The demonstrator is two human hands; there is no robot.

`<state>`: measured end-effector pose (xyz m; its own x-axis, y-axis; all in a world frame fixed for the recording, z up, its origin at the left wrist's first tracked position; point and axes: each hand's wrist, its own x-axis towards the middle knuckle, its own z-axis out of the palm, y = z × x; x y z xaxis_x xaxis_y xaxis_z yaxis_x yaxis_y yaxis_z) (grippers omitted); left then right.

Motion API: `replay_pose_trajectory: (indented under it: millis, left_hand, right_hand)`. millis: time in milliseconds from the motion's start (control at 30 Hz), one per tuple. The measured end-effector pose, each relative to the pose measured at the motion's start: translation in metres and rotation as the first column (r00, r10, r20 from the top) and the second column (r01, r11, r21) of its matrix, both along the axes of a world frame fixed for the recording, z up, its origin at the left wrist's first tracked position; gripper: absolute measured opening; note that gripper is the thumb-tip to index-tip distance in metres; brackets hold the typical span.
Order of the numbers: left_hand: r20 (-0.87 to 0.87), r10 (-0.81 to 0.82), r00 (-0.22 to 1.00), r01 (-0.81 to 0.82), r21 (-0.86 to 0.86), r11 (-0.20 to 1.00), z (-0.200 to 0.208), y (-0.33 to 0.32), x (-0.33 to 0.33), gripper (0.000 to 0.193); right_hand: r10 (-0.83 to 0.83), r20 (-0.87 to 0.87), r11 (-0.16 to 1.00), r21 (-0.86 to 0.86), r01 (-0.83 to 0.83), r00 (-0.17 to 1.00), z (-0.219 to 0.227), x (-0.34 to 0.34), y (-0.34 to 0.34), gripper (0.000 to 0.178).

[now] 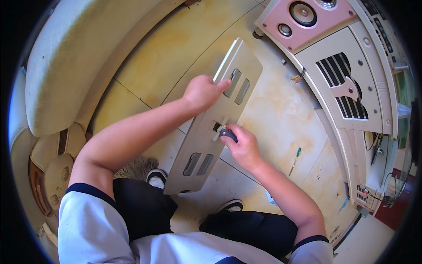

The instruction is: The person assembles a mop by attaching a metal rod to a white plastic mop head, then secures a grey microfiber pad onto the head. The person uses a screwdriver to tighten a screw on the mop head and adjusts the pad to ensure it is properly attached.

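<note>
A long, flat beige panel [193, 136] with several rounded slots stands tilted between my knees, its lower end near my left shoe. My left hand [205, 91] is closed round its upper left edge, the thumb lying on the face beside a slot. My right hand [242, 145] grips a small dark-handled piece [229, 135] at the middle of the panel. A pale, blurred part [220, 130] sits at the front of that piece, against a dark square hole. The exact kind of the dark piece cannot be made out.
A thin screwdriver [295, 161] with a green handle lies on the tiled floor to the right. Beyond it stands a curved cabinet [343, 88] with a pink speaker front [307, 20] and loose cable plugs [297, 78]. A pale sofa [83, 57] curves along the left.
</note>
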<state>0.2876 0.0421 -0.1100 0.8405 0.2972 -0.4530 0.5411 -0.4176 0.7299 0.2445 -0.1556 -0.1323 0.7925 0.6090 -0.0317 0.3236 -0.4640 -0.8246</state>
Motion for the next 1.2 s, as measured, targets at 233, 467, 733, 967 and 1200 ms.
replay_pose_trajectory:
  millis: [233, 467, 733, 967, 1200]
  left_hand:
    - [0.056, -0.014, 0.998, 0.014, 0.002, 1.0, 0.009, 0.002, -0.01, 0.055]
    - [0.287, -0.087, 0.954, 0.05, 0.133, 0.99, 0.032, -0.011, -0.018, 0.053]
    - [0.358, -0.096, 0.929, 0.043, 0.153, 0.987, 0.032, -0.014, -0.02, 0.053]
    - [0.409, -0.083, 0.909, 0.022, 0.151, 0.988, 0.028, -0.015, -0.023, 0.052]
    - [0.508, -0.241, 0.827, 0.077, 0.322, 0.944, 0.031, -0.025, -0.026, 0.049]
  right_hand:
    - [0.041, 0.082, 0.994, -0.106, -0.032, 0.996, -0.001, -0.006, 0.015, 0.02]
    - [-0.049, -0.069, 0.994, -0.104, 0.042, 0.996, 0.006, -0.005, 0.025, 0.019]
    - [-0.127, -0.377, 0.991, -0.095, 0.099, 0.918, 0.002, 0.001, 0.024, 0.024]
    - [-0.189, -0.807, 0.982, -0.139, 0.132, 0.559, 0.022, 0.025, 0.026, 0.025]
    - [-0.179, -0.782, 0.983, -0.115, 0.144, 0.597, 0.014, 0.027, 0.028, 0.027]
